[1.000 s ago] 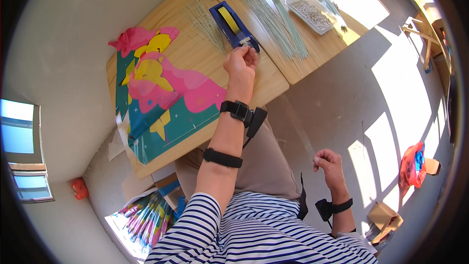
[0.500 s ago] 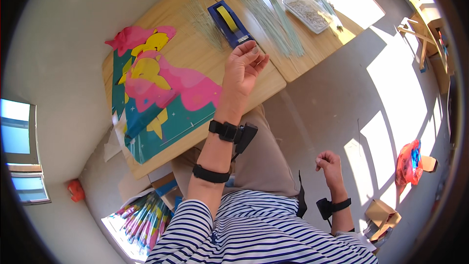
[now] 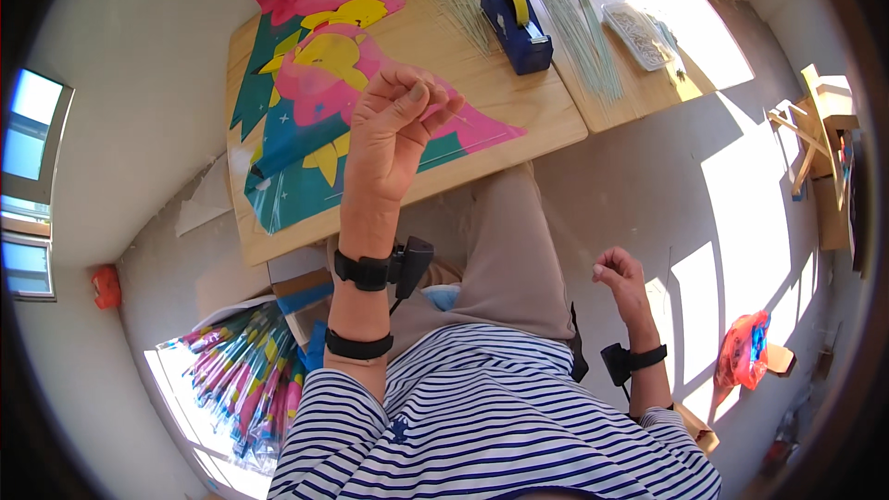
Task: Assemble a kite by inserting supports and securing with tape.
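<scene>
My left hand (image 3: 394, 134) is raised over the near edge of the table, its thumb and fingertips pinched together; anything between them is too small to make out. Behind it lies a thin sheet printed in pink, yellow and teal (image 3: 310, 97), partly covered by the hand. A blue tape dispenser (image 3: 519, 32) with a yellow roll stands farther right on the tabletop. Away from the table, my right hand (image 3: 622, 285) hangs low over the floor to the right of my leg. Its fingers are curled with the thumb against them, and their contents are hidden.
Bundles of thin pale rods (image 3: 579, 37) and a clear tub of small whitish pieces (image 3: 637, 37) are on the wooden table (image 3: 519, 153). Many colourful wrapped packages (image 3: 245, 375) fill a box at lower left. A red bag (image 3: 741, 352) sits on the right-hand floor.
My left hand has moved left from beside the tape dispenser to in front of the printed sheet, still pinched. My right hand stays low and curled. The view has shifted.
</scene>
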A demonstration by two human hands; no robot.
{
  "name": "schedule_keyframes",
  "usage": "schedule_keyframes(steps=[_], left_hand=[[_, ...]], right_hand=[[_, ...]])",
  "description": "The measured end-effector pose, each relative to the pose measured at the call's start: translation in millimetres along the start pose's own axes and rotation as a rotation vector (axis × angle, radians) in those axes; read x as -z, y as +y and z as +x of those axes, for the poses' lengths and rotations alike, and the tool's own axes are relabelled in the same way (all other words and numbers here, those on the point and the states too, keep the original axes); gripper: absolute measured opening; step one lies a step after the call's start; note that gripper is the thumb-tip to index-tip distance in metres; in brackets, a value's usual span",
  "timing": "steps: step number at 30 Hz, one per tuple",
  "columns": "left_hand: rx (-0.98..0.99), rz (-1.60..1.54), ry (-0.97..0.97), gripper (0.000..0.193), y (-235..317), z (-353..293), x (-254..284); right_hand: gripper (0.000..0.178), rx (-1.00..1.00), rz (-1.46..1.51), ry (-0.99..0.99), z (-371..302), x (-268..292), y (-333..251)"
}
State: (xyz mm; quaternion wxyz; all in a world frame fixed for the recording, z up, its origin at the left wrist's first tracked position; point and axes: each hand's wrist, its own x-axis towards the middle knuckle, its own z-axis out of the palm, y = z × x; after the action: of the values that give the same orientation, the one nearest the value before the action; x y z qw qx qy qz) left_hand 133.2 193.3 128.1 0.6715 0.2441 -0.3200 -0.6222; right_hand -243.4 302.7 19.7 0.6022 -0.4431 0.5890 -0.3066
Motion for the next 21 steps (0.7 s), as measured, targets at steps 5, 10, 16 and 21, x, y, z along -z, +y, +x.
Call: schedule_keyframes(steps=[5, 10, 16, 21], left_hand=[[-0.155, 0.060, 0.205, 0.012, 54.2, -62.9, 40.8], [-0.251, 0.054, 0.229, 0.015, 93.4, -126.6, 95.1], [-0.346, 0.126, 0.423, 0.019, 111.2, -188.2, 116.8], [-0.283, 0.385, 0.535, 0.017, 119.2, -227.6, 131.5]], right_hand=[[0.006, 0.175, -0.133, -0.127, 10.0, -22.9, -29.0], [0.006, 0.190, -0.055, -0.273, 26.3, -49.6, -68.9], [0.009, 0.277, -0.123, -0.339, 38.1, -79.5, -106.4], [0.010, 0.356, -0.233, -0.306, 43.9, -93.1, -126.0]])
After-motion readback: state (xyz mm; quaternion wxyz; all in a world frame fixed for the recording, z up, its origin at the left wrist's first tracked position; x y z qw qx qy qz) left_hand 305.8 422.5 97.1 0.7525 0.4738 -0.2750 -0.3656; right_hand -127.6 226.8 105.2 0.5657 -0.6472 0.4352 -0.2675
